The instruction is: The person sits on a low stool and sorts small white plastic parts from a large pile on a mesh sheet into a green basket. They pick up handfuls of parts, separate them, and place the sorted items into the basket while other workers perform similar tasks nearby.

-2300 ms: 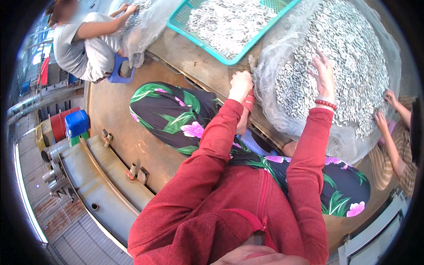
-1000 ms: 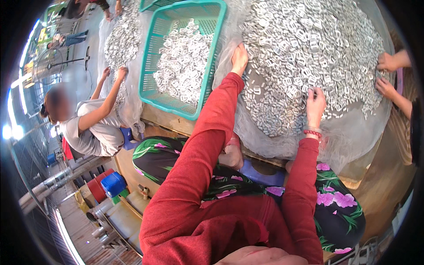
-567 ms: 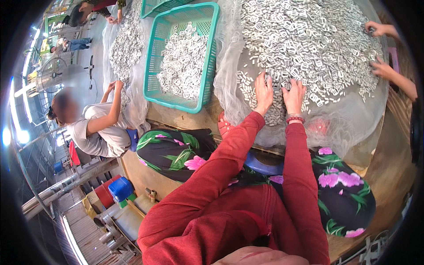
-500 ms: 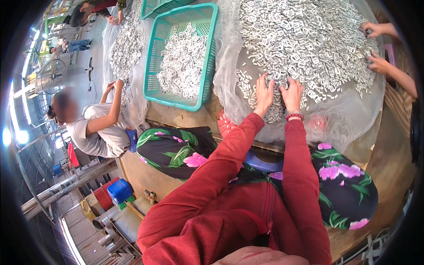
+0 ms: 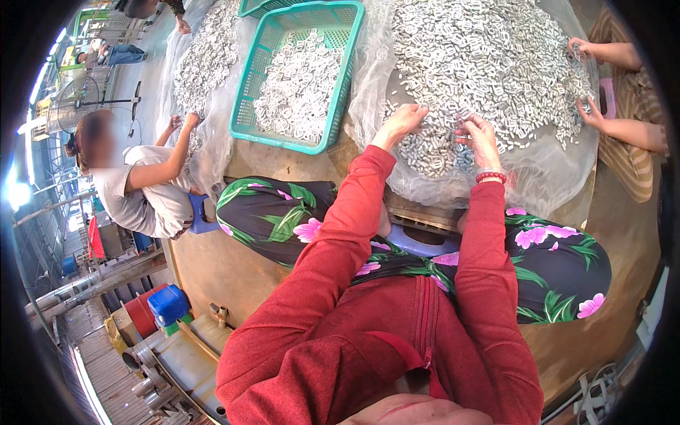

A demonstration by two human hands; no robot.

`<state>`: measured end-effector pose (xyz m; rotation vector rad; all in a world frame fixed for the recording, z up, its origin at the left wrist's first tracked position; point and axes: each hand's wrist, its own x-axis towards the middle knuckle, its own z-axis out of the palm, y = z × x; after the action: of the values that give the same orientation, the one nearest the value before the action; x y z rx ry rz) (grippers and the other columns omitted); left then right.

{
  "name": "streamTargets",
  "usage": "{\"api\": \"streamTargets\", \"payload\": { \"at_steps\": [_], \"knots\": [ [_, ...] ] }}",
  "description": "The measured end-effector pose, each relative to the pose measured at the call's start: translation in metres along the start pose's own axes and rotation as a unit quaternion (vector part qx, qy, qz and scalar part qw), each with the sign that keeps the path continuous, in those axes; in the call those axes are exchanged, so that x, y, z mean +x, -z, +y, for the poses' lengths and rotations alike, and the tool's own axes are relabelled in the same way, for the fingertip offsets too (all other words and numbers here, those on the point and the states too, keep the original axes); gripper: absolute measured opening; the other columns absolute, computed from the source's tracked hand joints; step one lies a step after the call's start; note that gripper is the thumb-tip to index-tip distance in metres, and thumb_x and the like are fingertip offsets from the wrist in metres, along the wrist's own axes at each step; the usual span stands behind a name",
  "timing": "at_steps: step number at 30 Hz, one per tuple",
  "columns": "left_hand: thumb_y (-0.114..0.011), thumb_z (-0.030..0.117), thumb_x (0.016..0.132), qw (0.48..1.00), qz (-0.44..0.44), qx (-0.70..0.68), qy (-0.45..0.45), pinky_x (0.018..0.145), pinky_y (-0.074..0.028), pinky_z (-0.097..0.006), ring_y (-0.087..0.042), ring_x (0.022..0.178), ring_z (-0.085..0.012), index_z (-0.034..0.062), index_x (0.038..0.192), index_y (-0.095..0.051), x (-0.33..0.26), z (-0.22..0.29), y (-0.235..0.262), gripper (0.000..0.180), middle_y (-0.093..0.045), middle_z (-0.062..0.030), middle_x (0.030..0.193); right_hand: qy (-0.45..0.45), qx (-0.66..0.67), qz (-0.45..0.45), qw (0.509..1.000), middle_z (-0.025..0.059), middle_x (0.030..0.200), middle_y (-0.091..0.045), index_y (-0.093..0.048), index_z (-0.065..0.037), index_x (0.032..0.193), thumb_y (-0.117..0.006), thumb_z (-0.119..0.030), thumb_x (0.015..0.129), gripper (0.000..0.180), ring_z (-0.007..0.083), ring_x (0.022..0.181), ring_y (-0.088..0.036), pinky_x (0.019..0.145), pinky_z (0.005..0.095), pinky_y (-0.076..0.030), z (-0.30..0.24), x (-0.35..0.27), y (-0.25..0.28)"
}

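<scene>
Your left hand (image 5: 402, 122) and right hand (image 5: 480, 136) are both down on the pile of small grey metal pieces (image 5: 489, 64) on the clear plastic sheet (image 5: 552, 177); can't tell whether either is gripping any.

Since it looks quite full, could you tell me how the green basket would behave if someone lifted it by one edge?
The green basket would probably feel heavy, being well filled with small grey pieces. Its thin mesh walls may flex. Tilted, the loose pieces would likely slide toward the low side.

small grey metal pcs (image 5: 489, 64) heaped on clear sheet (image 5: 545, 177)
</scene>
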<state>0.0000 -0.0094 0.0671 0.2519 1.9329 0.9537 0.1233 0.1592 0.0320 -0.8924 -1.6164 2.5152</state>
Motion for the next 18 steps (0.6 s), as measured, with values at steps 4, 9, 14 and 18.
{"api": "streamTargets", "payload": {
  "at_steps": [4,9,14,18],
  "knots": [
    [-0.044,0.018,0.091,0.965,-0.02,-0.252,-0.063,0.071,-0.054,-0.03,-0.063,0.075,-0.0201,-0.0017,0.114,-0.05,0.0,-0.016,-0.004,0.031,-0.06,-0.0125,0.091,0.07,0.132,-0.088,0.985,0.008,0.097,-0.055,-0.052,0.002,0.103,-0.045,-0.007,0.079,0.027,0.0165,0.077,-0.057,0.065,0.0308,-0.051,-0.004,-0.013,-0.003],
    [-0.045,0.015,0.091,0.939,-0.078,-0.322,-0.088,0.074,-0.053,-0.031,-0.062,0.086,-0.0233,-0.0009,0.111,-0.051,-0.005,-0.024,0.005,0.026,-0.059,-0.0179,0.099,0.019,0.097,-0.03,0.995,0.0035,0.086,-0.054,-0.052,-0.002,0.106,-0.059,-0.011,0.079,0.029,0.0123,0.07,-0.055,0.059,0.0253,-0.049,0.02,0.004,0.008],
    [-0.047,0.021,0.091,0.838,-0.147,-0.494,-0.181,0.083,-0.049,-0.036,-0.056,0.1,-0.0317,-0.004,0.103,-0.054,-0.014,-0.02,0.012,0.028,-0.055,-0.0231,0.109,-0.004,0.082,-0.017,0.996,0.0023,0.074,-0.052,-0.053,-0.001,0.107,-0.05,0.0,0.077,0.03,0.0095,0.056,-0.049,0.047,0.0198,-0.041,0.041,0.019,0.023],
    [-0.045,0.027,0.091,0.89,-0.099,-0.436,-0.085,0.073,-0.052,-0.032,-0.058,0.096,-0.0306,-0.0063,0.096,-0.056,0.002,-0.026,0.019,0.036,-0.055,-0.0236,0.107,-0.026,0.175,0.012,0.984,0.0034,0.076,-0.051,-0.053,0.0,0.107,-0.046,0.001,0.077,0.031,0.0104,0.058,-0.05,0.047,0.0196,-0.041,0.028,0.012,-0.004]
  ]
}}
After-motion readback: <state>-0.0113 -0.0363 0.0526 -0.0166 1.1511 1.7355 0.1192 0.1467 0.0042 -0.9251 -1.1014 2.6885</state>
